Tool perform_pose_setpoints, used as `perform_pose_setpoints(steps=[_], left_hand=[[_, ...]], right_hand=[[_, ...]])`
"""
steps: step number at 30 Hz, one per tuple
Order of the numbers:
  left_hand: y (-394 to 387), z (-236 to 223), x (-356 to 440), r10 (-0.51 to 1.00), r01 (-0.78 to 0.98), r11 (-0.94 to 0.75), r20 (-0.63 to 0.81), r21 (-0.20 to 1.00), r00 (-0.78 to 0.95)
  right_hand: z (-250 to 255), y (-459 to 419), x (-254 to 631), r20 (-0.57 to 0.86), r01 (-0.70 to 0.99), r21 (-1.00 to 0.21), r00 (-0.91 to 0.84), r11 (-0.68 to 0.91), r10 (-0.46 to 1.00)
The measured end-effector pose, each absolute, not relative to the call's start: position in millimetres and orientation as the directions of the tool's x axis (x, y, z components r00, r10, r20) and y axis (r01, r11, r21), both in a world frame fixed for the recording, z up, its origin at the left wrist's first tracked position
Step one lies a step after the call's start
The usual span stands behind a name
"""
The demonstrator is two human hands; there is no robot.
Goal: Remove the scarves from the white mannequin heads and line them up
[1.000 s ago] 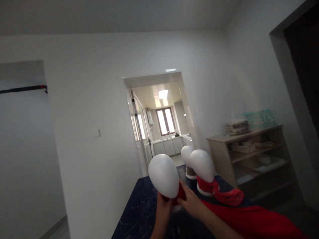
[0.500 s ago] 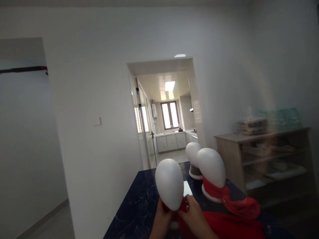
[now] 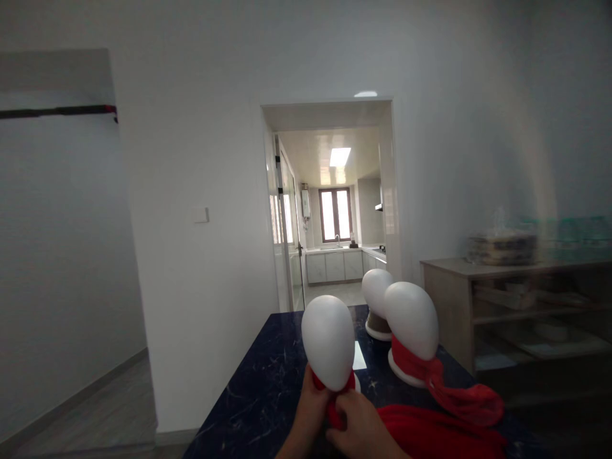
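A white foam mannequin head [image 3: 329,341] stands on the dark blue marbled table [image 3: 261,395] right in front of me, with a red scarf [image 3: 335,408] around its neck. My left hand [image 3: 308,408] grips the neck and the scarf from the left. My right hand [image 3: 356,424] pinches the scarf at the front of the neck. More red cloth [image 3: 440,433] trails off to the right on the table.
Behind stand two more white heads: one [image 3: 411,319] with a red scarf tied around its neck, one [image 3: 375,290] bare. A wooden shelf unit [image 3: 521,312] with packages is at the right. An open doorway [image 3: 335,210] leads to a kitchen.
The view has levelled and swung right. My right hand has moved from the right side of the neck to its front, gathering the scarf there. My left hand has stayed on the neck.
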State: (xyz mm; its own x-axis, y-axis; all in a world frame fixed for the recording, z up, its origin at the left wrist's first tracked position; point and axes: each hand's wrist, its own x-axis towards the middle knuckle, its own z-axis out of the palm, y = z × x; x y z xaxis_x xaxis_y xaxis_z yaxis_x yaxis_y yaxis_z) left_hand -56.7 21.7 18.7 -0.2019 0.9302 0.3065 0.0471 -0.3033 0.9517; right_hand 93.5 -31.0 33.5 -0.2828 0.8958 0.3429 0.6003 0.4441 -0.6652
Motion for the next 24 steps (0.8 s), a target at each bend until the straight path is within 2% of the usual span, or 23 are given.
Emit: perform_pose_setpoints(steps=[2, 3, 5, 6, 8, 10, 12, 16, 19, 24], left_hand=[[21, 22, -59, 0.928, 0.058, -0.298, 0.303, 0.953, -0.216], [21, 24, -60, 0.929, 0.058, -0.292, 0.297, 0.955, -0.222], [19, 27, -64, 0.933, 0.059, -0.275, 0.281, 0.960, -0.225], [19, 28, -65, 0.935, 0.062, -0.268, 0.275, 0.961, -0.223], [17, 28, -68, 0.940, 0.072, -0.266, 0.275, 0.961, -0.201], [15, 25, -68, 0.944, 0.084, -0.274, 0.284, 0.958, -0.167], [14, 22, -67, 0.943, 0.099, -0.295, 0.307, 0.950, -0.130], [12, 18, -61, 0.923, 0.118, -0.362, 0.373, 0.925, -0.090], [9, 20, -56, 0.909, 0.105, -0.397, 0.406, 0.912, -0.094], [0, 22, -56, 0.927, 0.114, -0.358, 0.368, 0.927, -0.074]], right_hand=[[37, -40, 94, 0.187, 0.424, -0.809, -0.471, 0.407, 0.862], [38, -44, 95, 0.119, 0.303, -0.883, -0.592, 0.357, 0.797], [39, -46, 97, 0.072, 0.104, -0.968, -0.758, 0.228, 0.649], [38, -45, 97, 0.066, 0.066, -0.981, -0.770, 0.182, 0.635], [33, -37, 99, 0.065, 0.129, -0.974, -0.633, 0.188, 0.771], [26, -25, 101, 0.137, 0.326, -0.911, -0.343, 0.254, 0.929], [20, -14, 104, 0.217, 0.476, -0.840, -0.142, 0.259, 0.966], [16, -5, 106, 0.182, 0.454, -0.865, -0.109, 0.212, 0.977], [18, -7, 102, 0.233, 0.413, -0.874, -0.101, 0.254, 0.967], [20, -6, 93, 0.200, 0.296, -0.935, -0.015, 0.195, 0.980]])
